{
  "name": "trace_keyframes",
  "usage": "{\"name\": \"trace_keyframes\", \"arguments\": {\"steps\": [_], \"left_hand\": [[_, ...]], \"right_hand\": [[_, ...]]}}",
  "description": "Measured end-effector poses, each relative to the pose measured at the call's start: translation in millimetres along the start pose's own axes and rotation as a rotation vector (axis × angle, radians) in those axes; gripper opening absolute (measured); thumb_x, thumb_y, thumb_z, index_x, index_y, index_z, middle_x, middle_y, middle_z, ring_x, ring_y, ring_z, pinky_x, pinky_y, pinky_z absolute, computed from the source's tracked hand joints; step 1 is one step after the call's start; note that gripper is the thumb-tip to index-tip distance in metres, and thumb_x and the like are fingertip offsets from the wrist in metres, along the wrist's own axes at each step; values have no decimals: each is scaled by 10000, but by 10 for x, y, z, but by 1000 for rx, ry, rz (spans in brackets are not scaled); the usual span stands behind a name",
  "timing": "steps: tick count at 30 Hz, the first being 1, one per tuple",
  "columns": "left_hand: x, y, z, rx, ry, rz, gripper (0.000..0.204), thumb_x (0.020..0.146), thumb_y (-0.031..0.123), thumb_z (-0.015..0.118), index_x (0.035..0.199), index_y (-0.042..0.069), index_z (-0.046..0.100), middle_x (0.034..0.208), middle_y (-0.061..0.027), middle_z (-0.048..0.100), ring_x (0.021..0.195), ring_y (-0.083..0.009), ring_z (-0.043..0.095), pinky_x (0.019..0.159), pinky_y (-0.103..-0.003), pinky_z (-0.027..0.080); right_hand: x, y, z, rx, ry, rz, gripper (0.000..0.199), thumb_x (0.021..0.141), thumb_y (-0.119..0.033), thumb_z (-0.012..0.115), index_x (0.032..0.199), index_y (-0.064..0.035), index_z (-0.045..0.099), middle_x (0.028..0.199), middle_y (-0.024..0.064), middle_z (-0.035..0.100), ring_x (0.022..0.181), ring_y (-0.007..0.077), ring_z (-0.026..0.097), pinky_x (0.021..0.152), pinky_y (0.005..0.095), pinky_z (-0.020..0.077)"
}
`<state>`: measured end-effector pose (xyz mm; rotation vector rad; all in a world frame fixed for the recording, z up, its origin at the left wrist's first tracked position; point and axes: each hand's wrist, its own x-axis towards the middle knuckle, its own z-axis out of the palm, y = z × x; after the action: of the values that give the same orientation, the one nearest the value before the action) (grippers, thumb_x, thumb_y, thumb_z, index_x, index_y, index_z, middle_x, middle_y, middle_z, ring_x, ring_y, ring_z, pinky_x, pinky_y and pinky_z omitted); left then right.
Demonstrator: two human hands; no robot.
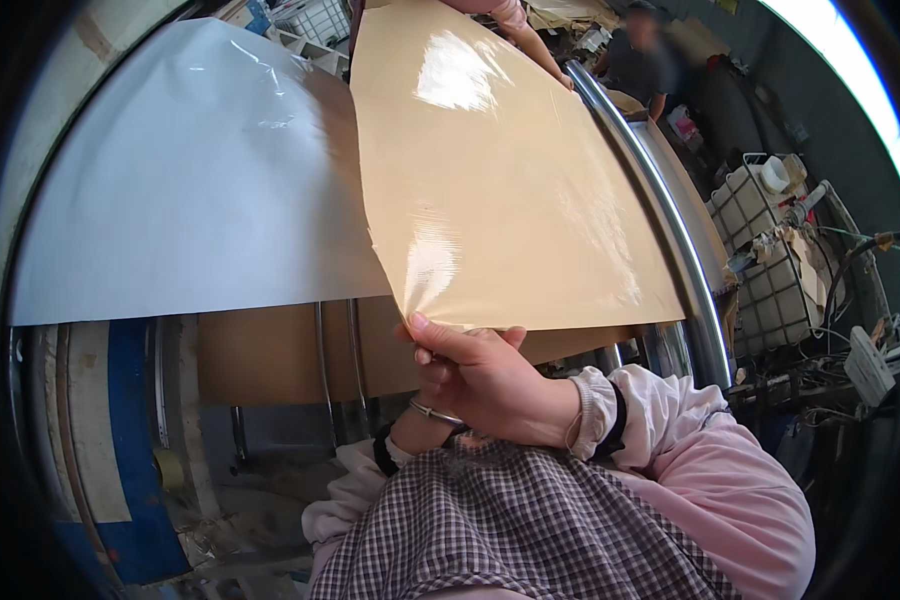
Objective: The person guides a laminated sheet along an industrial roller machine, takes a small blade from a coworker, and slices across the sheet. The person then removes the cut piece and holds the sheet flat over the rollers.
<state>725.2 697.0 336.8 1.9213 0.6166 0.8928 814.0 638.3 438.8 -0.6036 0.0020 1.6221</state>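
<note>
A wide, glossy tan sheet [510, 200] stretches away from me, its near left corner drawn into creases. My right hand [510, 385] pinches that corner, thumb on top. Close behind and below it is my left hand [425, 425], a bracelet on its wrist. Most of its fingers are hidden behind my right hand, so its grip does not show. At the far end another person's hand [560, 75] touches the tan sheet's right edge.
A pale grey-white sheet [180, 190] hangs on the left. A shiny metal roller [660, 210] runs along the right side. Beyond it stand caged white containers [770, 290] with hoses. A co-worker [635, 65] is at the far right. Thin metal bars [355, 350] stand below the sheets.
</note>
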Motion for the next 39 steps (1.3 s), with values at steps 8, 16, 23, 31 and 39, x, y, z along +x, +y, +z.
{"name": "trace_keyframes", "arguments": {"steps": [8,16,23,31,39], "left_hand": [[-33,181,-169,1,-87,-53,244,823,96,511,1043,-9,520,990,-152,507,857,-266,529,738,-323,425],[127,312,-49,16,-120,-60,277,847,117,480,1081,-29,494,1043,-175,494,910,-273,516,784,-330,411],[322,415,47,36,-103,-55,308,868,136,453,1115,-47,471,1089,-195,483,957,-279,505,825,-337,399],[555,512,182,61,-58,-69,345,892,157,423,1153,-67,444,1142,-217,470,1011,-285,491,871,-343,384],[787,609,317,148,30,-177,384,916,178,392,1192,-88,418,1195,-239,457,1064,-291,478,917,-350,370]], "right_hand": [[139,91,-61,34,-37,-125,342,879,-320,517,946,15,544,649,-6,507,520,72,443,438,165,324],[174,37,2,-164,8,-331,350,856,-357,536,789,-20,601,556,2,523,423,75,430,395,194,315],[227,-41,52,-69,-26,-383,290,828,-287,595,727,-16,586,544,6,531,419,67,464,384,186,333],[181,-227,112,-126,-35,-437,308,839,-307,571,728,-20,586,527,4,525,408,62,450,393,185,341],[-234,-277,-702,-185,-680,-175,449,915,-372,424,869,16,645,595,-10,550,501,33,460,528,147,384]]}}
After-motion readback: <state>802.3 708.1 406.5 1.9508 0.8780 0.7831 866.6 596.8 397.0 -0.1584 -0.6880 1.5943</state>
